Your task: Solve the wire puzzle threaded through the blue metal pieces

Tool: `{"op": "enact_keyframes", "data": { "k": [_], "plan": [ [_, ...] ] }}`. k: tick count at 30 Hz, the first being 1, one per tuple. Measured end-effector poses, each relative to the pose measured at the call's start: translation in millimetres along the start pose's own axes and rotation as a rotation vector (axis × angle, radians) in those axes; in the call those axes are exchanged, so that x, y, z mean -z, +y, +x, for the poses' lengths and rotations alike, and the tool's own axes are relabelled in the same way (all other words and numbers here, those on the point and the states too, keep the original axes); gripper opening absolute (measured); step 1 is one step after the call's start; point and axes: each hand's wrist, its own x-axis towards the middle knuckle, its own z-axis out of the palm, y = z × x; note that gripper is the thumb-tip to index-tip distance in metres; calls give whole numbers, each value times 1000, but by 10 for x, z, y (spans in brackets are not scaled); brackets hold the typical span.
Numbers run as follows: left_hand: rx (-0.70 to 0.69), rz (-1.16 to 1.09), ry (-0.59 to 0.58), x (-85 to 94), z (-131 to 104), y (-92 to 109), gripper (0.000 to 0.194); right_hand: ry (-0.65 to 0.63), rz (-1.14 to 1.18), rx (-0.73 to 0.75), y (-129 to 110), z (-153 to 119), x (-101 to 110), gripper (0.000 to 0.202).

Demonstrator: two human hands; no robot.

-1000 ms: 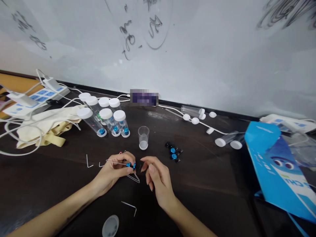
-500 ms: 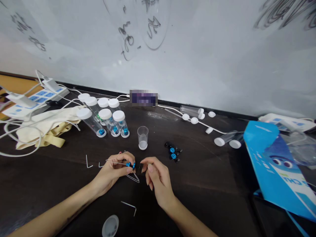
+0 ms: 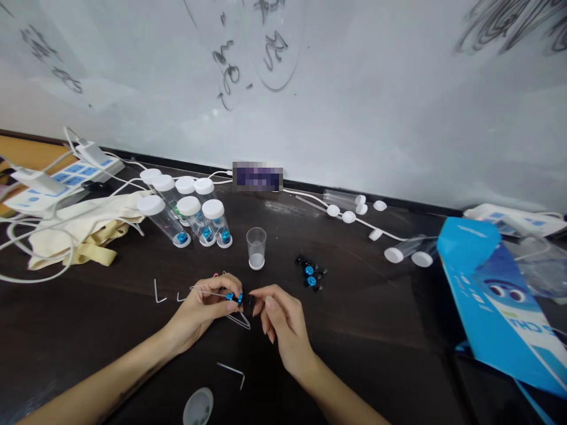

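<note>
Pinched in my left hand (image 3: 208, 307) is a small blue and black part (image 3: 234, 297), with thin bent wire loops (image 3: 239, 320) around the fingers. Close on its right is my right hand (image 3: 281, 319), fingers curled, the index fingertip at a small black piece (image 3: 251, 299) beside the blue part. Whether that piece is gripped by the right fingers is unclear. An open clear tube (image 3: 256, 248) stands just beyond the hands. Blue and black parts (image 3: 311, 274) lie to its right. An L-shaped hex key (image 3: 233, 369) rests in front of the hands.
Several white-capped tubes (image 3: 213, 209) stand at the left back. Two hex keys (image 3: 157, 292) lie left of my hands, a white cap (image 3: 198, 406) near the front edge. Cables and a power strip (image 3: 66, 177) are at the far left, a blue bag (image 3: 496, 301) at the right.
My right index finger has straightened slightly and shifted a little left toward the black piece. My left hand stays almost still.
</note>
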Motion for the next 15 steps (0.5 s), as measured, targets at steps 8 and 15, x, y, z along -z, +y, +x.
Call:
{"op": "enact_keyframes", "data": {
  "k": [8, 15],
  "plan": [
    [2, -7, 24, -9, 9, 12, 8, 5, -1, 8, -15, 0, -2, 32],
    [0, 9, 33, -17, -3, 22, 8, -1, -6, -13, -19, 5, -3, 34]
  ]
}}
